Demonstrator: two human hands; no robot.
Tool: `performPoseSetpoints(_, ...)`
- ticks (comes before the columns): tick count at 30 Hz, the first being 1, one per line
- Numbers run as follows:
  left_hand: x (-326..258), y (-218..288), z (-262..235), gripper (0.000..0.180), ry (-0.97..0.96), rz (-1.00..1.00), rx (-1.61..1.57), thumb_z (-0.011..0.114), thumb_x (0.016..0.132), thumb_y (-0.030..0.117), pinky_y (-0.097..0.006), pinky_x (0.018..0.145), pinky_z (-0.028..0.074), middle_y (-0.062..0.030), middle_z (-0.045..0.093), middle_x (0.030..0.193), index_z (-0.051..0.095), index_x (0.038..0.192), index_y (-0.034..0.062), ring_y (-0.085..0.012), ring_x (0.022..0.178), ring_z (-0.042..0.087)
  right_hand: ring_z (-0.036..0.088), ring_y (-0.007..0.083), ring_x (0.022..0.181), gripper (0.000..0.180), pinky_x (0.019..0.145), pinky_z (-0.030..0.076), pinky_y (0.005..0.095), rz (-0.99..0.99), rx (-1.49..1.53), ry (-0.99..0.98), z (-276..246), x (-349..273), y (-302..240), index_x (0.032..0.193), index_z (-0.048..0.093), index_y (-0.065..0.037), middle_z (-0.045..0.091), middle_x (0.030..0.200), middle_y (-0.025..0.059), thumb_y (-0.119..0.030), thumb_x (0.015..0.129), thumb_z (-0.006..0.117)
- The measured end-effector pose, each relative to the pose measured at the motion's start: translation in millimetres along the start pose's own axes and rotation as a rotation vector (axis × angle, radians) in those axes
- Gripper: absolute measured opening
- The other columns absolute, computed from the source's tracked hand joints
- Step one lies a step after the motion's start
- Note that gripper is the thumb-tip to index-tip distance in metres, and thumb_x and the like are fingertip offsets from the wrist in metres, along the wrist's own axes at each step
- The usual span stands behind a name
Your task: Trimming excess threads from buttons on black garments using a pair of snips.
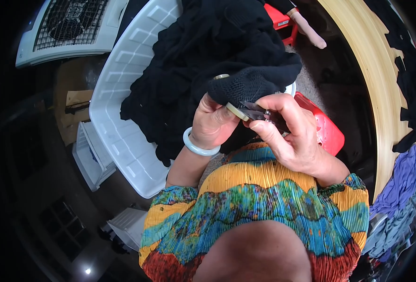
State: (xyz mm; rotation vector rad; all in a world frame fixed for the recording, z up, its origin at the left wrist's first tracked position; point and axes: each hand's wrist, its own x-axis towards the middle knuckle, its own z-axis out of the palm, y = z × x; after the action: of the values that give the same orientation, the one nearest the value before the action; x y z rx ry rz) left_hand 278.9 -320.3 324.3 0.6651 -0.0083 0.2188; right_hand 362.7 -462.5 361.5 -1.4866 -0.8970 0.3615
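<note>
My left hand (pixel 213 123), a pale bangle at its wrist, is closed on the edge of a black knit garment (pixel 257 82). By its fingertips a pale, button-like disc (pixel 236 112) shows edge-on against the knit. Another pale disc (pixel 221 76) sits a little farther up the garment. Thread snips (pixel 254 111) are gripped between the thumb and fingers of my right hand (pixel 292 134). Their blades point left and lie against the knit just above the nearer disc. Whether the blade tips touch a thread is too small to tell.
A large white plastic tub (pixel 119 108) at the left holds a heap of black knitwear (pixel 180 61). Right of my hands is a red plastic stool (pixel 327 127). A wooden table edge (pixel 381 94) curves along the right, with purple cloth (pixel 398 181) beside it. Another person's foot (pixel 309 30) shows at top.
</note>
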Motion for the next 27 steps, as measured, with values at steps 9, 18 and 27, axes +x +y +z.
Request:
performPoseSetpoints(9, -5, 4, -1, 0.028, 0.136, -0.158, -0.127, 0.059, 0.077, 0.012, -0.031, 0.055, 0.048, -0.0108, 0.057, 0.095, 0.055, 0.105, 0.0084, -0.0233, 0.074, 0.057, 0.053, 0.0047, 0.061, 0.011, 0.053, 0.041, 0.0180, 0.146, 0.199, 0.139, -9, 9, 0, 0.086, 0.053, 0.002, 0.057, 0.068, 0.0024, -0.004, 0.078, 0.058)
performPoseSetpoints(18, -13, 1, -21, 0.039, 0.011, -0.242, -0.330, 0.056, 0.079, 0.020, -0.035, 0.081, 0.044, -0.0167, 0.049, 0.114, 0.048, 0.112, 0.0023, -0.0288, 0.105, 0.048, 0.050, 0.0104, 0.061, 0.037, 0.053, 0.039, 0.0203, -0.181, -0.086, -0.041, -12, 20, 3, 0.096, 0.056, 0.001, 0.053, 0.077, 0.0056, 0.001, 0.061, 0.066)
performPoseSetpoints(27, 1, 6, 0, 0.033, 0.043, -0.171, -0.084, 0.054, 0.080, 0.007, -0.036, 0.086, 0.040, -0.0067, 0.052, 0.110, 0.049, 0.112, 0.0086, -0.0207, 0.103, 0.048, 0.049, 0.0143, 0.065, 0.014, 0.059, 0.039, 0.0225, -0.215, -0.111, 0.062, -21, 29, 10, 0.077, 0.055, 0.001, 0.051, 0.073, 0.0076, 0.009, 0.065, 0.055)
